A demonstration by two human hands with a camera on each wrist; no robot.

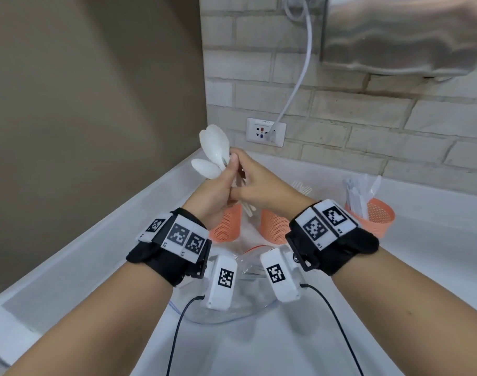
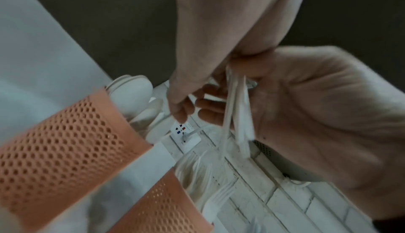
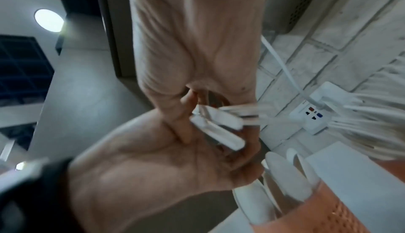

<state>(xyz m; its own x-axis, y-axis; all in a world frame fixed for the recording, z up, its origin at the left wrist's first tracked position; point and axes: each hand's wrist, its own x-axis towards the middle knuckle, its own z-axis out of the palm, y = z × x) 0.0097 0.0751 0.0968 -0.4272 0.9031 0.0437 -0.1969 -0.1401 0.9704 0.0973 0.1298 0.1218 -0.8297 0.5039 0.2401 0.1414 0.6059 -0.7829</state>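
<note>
Spoons (image 1: 214, 147) up off the table (image 1: 259, 348), a fan of white plastic bowls pointing up and away, right above the orange mesh cups! Left grip (image 1: 214, 192) is wrapped round the bundle at the necks, handles poking out below the palm. Right grip (image 1: 261, 185) sits tight against it, fingers curled onto the handles, thumb laid across the left fingers, so both are closed on the same bunch.

This looks like the squaring-up before the drop: in the wrist views the handles splay, not yet a tidy stack. Best play: left grip eases only a touch while the right draws the handles together so the bowls nest, then bowls up, handles first, straight down.

Likely target is the left cup (image 1: 228, 225), directly under the hands, where stored spoons (image 2: 131, 96) already stand. The middle cup (image 1: 274, 226) carries forks (image 2: 197, 172) and the far-right cup (image 1: 381, 215) wrapped pieces, so aim matters. Light, slick plastic: too loose a squeeze and one could drop onto the clear bag (image 1: 245, 312) below the wrists, and an off-centre landing may tip that light cup
</note>
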